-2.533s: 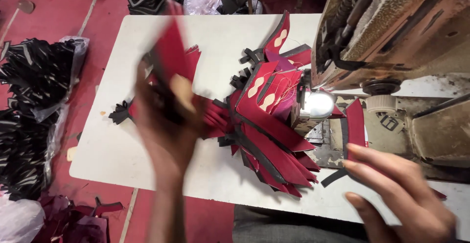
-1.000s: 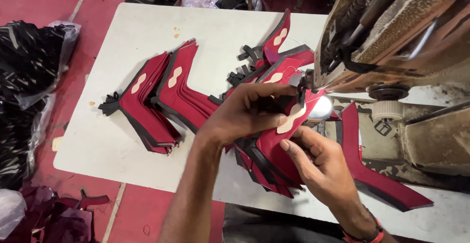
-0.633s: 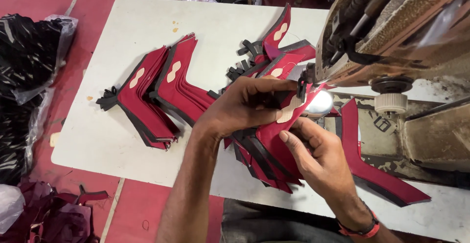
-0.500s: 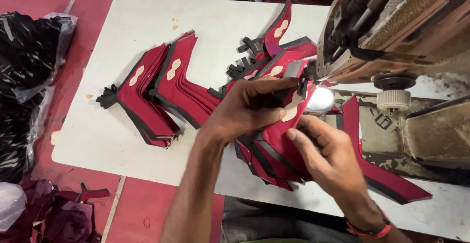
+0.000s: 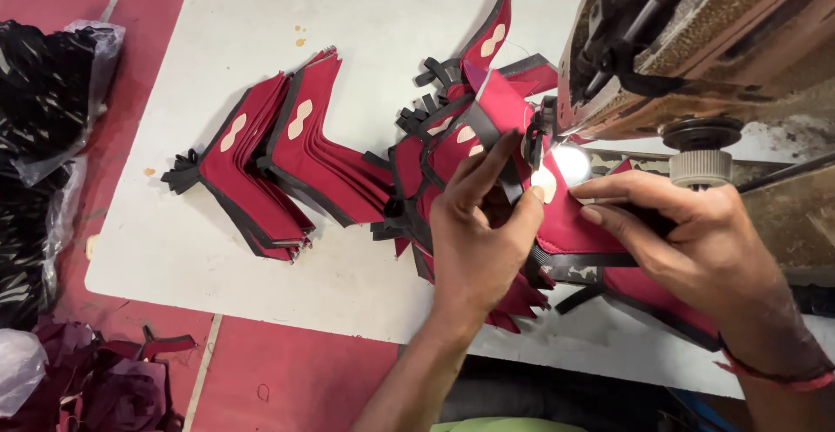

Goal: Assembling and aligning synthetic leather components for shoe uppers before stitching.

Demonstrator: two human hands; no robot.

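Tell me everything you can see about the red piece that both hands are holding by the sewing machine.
The red piece is a flat cut panel, seemingly fabric or synthetic leather, edged with black trim and bearing a pale cut-out patch. It lies on the white table under the sewing machine head, on top of other similar red pieces. The left hand presses it from the left, fingers spread; the right hand pins its right side flat. Its lower part is hidden.
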